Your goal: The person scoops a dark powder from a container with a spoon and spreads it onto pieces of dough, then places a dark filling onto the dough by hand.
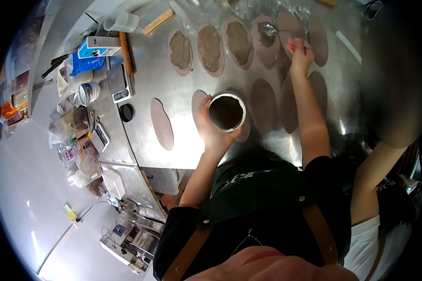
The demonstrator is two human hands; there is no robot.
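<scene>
My left hand (211,133) is closed around a white tub (243,106) with a dark brown filling in it, held above the front part of the metal table. The right hand (301,52) grips a metal spoon (269,30), its bowl over a flat oval dough piece (268,58) in the back row that carries a small brown patch. To the left, three ovals, including one dough piece (210,50), are covered with grey-brown paste. Plain brownish ovals, such as one dough piece (263,107), lie in the front row. The tub and my left hand partly hide others.
A wooden strip (158,21) lies at the back of the metal table (145,84). On the left stand a kitchen scale (119,83), a black lid (126,112), a blue-white carton (100,47) and several bags. Close on my right is another person's arm (375,173).
</scene>
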